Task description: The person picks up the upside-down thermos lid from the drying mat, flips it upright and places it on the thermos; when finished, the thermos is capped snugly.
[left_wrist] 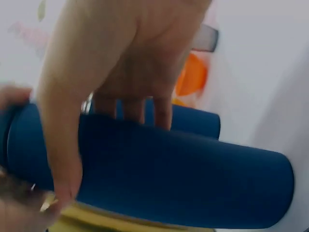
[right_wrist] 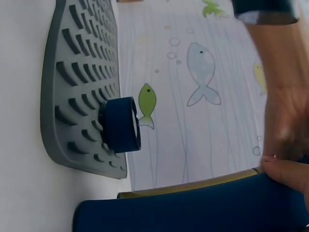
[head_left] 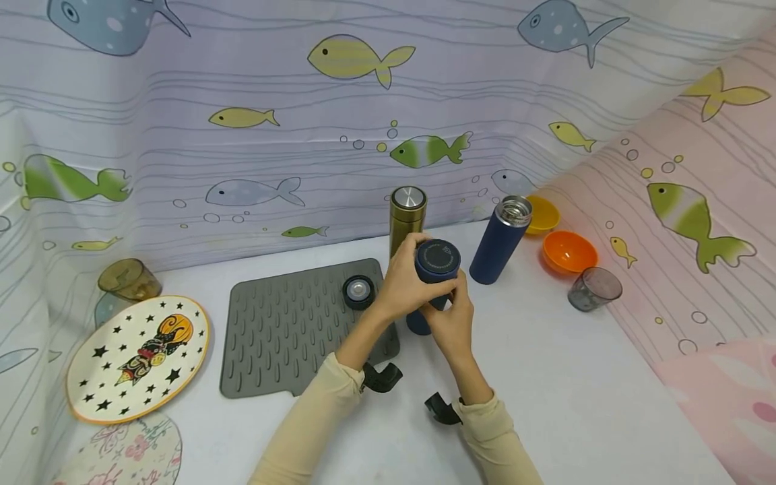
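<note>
A dark blue flask (head_left: 438, 264) stands upright between my hands, its round dark end with small markings facing up. My left hand (head_left: 405, 281) grips it around the upper end. Lower down, my right hand (head_left: 451, 325) holds its body, thumb and fingers on opposite sides in the left wrist view. Just behind stands a gold flask (head_left: 408, 210) with a silver-topped lid. To the right is a second blue flask (head_left: 498, 244) with its metal mouth uncovered. A blue lid (right_wrist: 123, 124) with a dark, ringed face lies on the grey drying mat (head_left: 285, 323).
At the right are a yellow bowl (head_left: 542, 215), an orange bowl (head_left: 570, 252) and a grey glass (head_left: 595, 289). On the left, a star-patterned plate (head_left: 200, 337) leans near an amber glass (head_left: 130, 279), with a floral round piece (head_left: 139, 451) below. A fish-print curtain (head_left: 242, 162) hangs behind.
</note>
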Available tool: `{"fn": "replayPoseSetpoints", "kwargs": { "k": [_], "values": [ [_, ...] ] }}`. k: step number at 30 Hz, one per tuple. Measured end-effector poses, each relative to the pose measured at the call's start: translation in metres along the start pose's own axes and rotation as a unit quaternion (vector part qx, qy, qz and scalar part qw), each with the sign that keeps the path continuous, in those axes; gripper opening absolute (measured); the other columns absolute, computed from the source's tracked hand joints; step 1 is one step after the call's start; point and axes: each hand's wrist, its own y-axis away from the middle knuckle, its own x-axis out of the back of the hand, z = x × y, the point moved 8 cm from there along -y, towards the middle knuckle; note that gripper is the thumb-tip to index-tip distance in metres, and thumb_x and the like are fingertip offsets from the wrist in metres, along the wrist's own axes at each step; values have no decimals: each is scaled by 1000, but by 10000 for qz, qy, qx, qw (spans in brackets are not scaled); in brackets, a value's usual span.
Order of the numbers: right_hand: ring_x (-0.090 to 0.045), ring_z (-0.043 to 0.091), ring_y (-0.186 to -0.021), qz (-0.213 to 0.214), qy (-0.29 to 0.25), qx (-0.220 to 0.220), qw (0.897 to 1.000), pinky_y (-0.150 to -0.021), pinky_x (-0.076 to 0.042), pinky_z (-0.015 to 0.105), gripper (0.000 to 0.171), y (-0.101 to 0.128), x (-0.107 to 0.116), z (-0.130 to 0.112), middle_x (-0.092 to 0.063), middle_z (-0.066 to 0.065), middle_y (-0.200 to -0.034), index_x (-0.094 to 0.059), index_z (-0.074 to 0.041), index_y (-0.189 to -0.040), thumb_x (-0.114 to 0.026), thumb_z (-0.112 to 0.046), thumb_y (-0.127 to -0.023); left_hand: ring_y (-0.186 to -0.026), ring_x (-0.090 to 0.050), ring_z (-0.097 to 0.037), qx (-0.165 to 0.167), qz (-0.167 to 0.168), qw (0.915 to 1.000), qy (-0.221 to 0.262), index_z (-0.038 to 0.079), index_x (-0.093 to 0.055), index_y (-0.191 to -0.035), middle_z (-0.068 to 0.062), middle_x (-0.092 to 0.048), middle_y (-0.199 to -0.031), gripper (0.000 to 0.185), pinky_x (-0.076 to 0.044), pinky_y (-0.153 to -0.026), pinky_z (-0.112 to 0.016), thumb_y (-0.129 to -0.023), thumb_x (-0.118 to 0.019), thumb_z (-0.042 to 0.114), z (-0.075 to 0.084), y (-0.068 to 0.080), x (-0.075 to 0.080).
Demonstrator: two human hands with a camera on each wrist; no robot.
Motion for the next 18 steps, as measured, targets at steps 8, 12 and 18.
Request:
{"fn": "replayPoseSetpoints", "kwargs": {
  "k": [8, 12, 18],
  "values": [
    [-59, 30, -122, 9, 28, -193, 9998, -101, -48, 54, 72, -1, 0, 2, -62, 14, -130, -48, -6, -138, -85, -6, -77, -126, -49, -32, -176, -269, 9975, 628, 3, -39, -141, -16, -47, -139, 78, -44, -105, -47, -77, -81, 15, 2, -3, 1],
    [-58, 36, -123, -34, -5, -255, 9997, -102, -46, 56, 73, -1, -3, 2, -61, 20, -132, -47, -1, -139, -84, -2, -76, -132, -44, -33, -74, -631, 9925, 1043, 3, -32, -148, -18, -40, -146, 81, -38, -111, -52, -80, -75, 12, 1, -2, -1],
    [-58, 35, -122, -69, 40, -195, 9998, -102, -47, 55, 71, -1, -4, -1, -61, 20, -131, -47, 1, -138, -82, 1, -77, -123, -53, -34, -157, -743, 9926, 945, 1, -38, -144, -23, -49, -139, 75, -47, -103, -46, -79, -76, 7, 2, -4, -1]
  ]
}}
